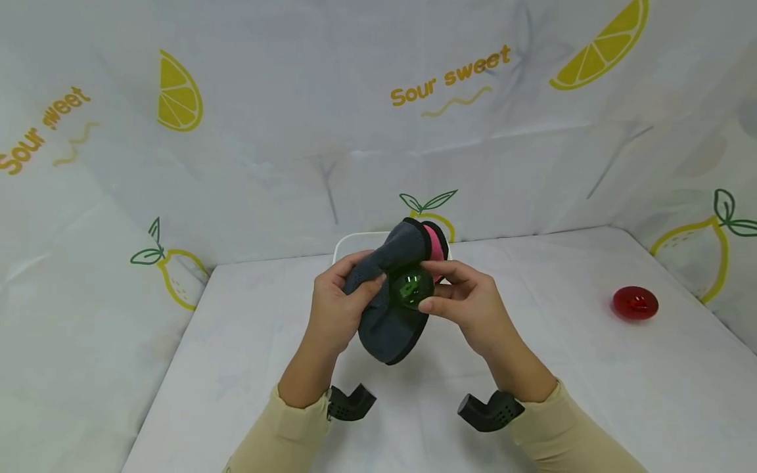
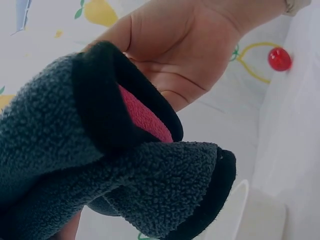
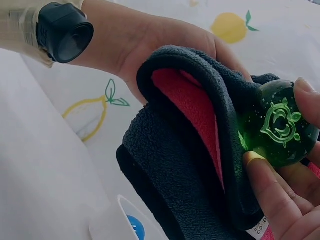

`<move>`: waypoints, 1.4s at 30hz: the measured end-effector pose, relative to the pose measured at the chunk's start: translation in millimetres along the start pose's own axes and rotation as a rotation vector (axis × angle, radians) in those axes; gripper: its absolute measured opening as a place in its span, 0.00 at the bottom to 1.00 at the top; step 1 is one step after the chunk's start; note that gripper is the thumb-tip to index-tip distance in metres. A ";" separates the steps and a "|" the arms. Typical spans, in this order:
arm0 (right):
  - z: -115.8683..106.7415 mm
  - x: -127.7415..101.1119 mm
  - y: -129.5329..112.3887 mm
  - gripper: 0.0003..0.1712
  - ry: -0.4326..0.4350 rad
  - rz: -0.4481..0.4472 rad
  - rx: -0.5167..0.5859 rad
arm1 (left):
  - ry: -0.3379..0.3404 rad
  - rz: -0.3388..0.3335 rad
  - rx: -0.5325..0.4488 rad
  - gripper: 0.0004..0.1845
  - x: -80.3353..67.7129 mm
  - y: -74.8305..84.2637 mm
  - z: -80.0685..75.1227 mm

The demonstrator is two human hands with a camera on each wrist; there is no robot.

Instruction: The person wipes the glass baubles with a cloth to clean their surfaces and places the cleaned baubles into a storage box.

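Note:
A dark grey cloth with black edging and a pink underside (image 1: 393,338) hangs folded over the table. My left hand (image 1: 337,305) grips its left part, the thumb lying on top. Between the thumb and fingers of my right hand (image 1: 470,299) is a shiny green glass-like ball (image 1: 412,288), set against the cloth. In the right wrist view, the green ball (image 3: 280,125) bears a raised leafy emblem, and the cloth (image 3: 160,175) folds open beside it, showing pink inside. The left wrist view has the cloth (image 2: 165,185) up close, with the ball hidden.
A white container (image 1: 355,241) stands behind the cloth, mostly covered by it; a round blue item (image 3: 135,226) shows inside. A red shiny ball-like object (image 1: 635,303) lies far right on the white-covered table (image 1: 248,368). A lemon-print backdrop (image 1: 284,164) closes off the rear.

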State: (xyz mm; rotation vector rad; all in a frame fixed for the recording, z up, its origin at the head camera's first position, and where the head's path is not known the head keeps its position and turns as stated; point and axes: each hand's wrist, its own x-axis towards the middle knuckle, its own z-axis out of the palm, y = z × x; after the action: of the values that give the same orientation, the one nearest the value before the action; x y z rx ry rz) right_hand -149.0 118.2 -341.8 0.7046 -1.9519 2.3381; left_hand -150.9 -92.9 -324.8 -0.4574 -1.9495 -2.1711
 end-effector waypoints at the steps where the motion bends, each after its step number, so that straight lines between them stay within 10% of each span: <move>1: -0.5 0.2 0.4 0.29 -0.004 0.002 0.020 | -0.004 0.002 0.007 0.18 -0.1 0.3 0.2; 27: -3.1 1.3 -2.9 0.24 0.064 0.049 0.043 | -0.184 -0.052 0.082 0.29 -2.0 0.7 1.0; 42: 2.3 -2.8 -8.9 0.25 0.105 0.008 -0.217 | -0.191 -0.140 0.036 0.29 -3.1 -1.9 2.7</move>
State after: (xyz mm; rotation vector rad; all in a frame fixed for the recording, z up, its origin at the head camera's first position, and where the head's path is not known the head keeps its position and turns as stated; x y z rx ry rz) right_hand -143.1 118.7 -334.2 0.5486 -2.1204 2.0765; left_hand -148.4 -90.2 -327.3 -0.5557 -2.1778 -2.2455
